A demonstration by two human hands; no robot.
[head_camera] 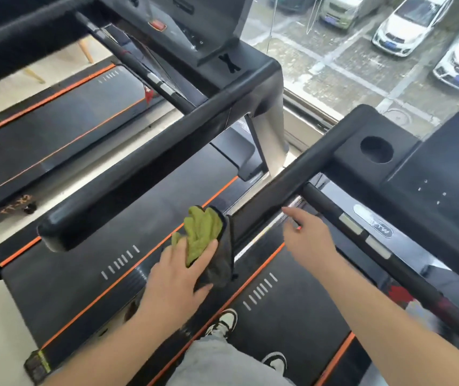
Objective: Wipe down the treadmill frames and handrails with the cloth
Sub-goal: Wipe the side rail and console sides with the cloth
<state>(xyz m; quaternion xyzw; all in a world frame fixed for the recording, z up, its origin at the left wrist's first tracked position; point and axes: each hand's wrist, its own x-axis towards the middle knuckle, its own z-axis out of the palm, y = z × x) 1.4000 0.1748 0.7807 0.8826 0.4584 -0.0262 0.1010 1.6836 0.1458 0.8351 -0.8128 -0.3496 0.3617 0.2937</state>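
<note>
1. the left grip (181,274) has the cloth (202,232), a green rag with a dark grey backing. its fingers lie over the top and the thumb tucks beneath, so the cloth is pinched rather than just pressed.
2. the cloth sits at the near end of the handrail (284,185), draped over that end and touching it. the green bunch stands just ahead of the left grip's fingertips.
3. the relation that matters is the handrail's long axis. it runs from the cloth away and to the right, rising toward the console corner with the round cup holder (376,149). almost all of the rail lies ahead of the left grip, up and to the right.
4. the right grip (310,235) is spread open with straight fingers and holds nothing. it hovers just beside the rail's inner side, further along than the cloth. whether a fingertip touches the rail cannot be told.
5. the left grip is nearer the rail's end and already has the cloth on it, so i judge the next stroke is its job, drawn along the axis toward the console.
6. the thin inner bar (384,254) with silver pads lies to the right of the right grip, apart from the cloth.
7. the neighbouring treadmill's handrail (144,168) lies roughly parallel on the left, well apart from both grips.
</note>
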